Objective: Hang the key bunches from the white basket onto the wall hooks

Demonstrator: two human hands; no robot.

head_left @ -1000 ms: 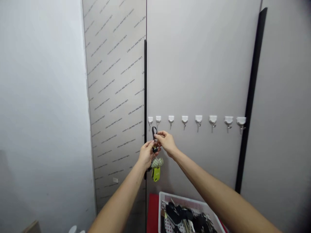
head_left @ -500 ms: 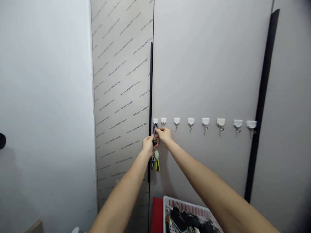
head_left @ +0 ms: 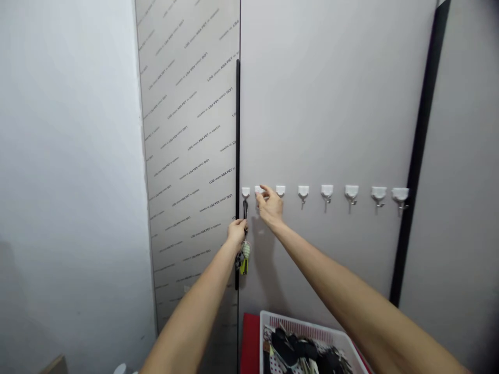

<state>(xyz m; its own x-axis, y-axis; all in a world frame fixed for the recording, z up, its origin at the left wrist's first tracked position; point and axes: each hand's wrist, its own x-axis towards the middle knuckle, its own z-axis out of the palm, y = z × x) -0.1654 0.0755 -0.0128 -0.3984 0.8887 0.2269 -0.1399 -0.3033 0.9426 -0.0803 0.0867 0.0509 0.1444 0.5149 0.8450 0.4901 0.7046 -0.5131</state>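
Observation:
A bunch of keychains (head_left: 246, 250) with a black strap, a pale green charm and a yellow-green tag hangs just below the leftmost white hook (head_left: 245, 192). My left hand (head_left: 236, 231) is closed on the strap's lower part. Whether the strap's top loop sits on the hook is too small to tell. My right hand (head_left: 272, 206) is up at the second white hook (head_left: 258, 190), thumb and forefinger apart around its edge, nothing held. Those fingers partly cover that hook.
Several more white hooks run right in a row, such as this hook (head_left: 351, 192), on a pale cabinet door (head_left: 335, 104). Long black handles (head_left: 237, 130) flank the door. Below stands a white basket (head_left: 304, 326) of dark items, beside a red box (head_left: 250, 343).
My right hand has let go of the keychain strap and moved right and slightly up to the second hook. My left hand stays on the keychains. The view has shifted slightly.

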